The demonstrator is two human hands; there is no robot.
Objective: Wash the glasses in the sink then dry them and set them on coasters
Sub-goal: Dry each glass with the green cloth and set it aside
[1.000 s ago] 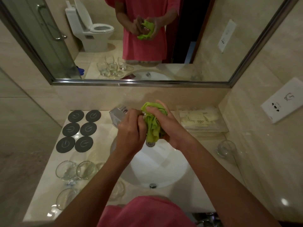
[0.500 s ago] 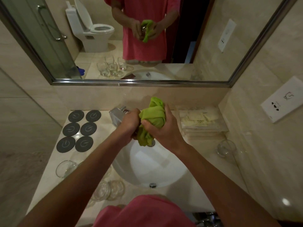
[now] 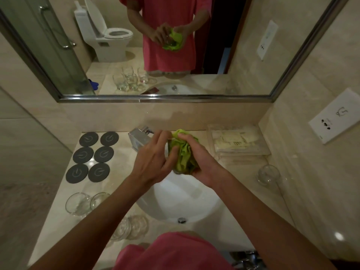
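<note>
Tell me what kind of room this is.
A bathroom, probably in a hotel: a white sink set in a marble counter, a wall mirror reflecting a toilet, and a clear tray of packaged toiletries.

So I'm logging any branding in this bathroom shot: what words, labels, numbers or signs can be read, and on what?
No words or numbers can be read.
Coasters: each of the six shows a pale power-button style symbol, no lettering.
Wall plate: a small outline pictogram above dark socket holes; any print is too small to read.
Clear tray: packets inside carry print, too blurred to read.
Faucet: no marking visible.
</note>
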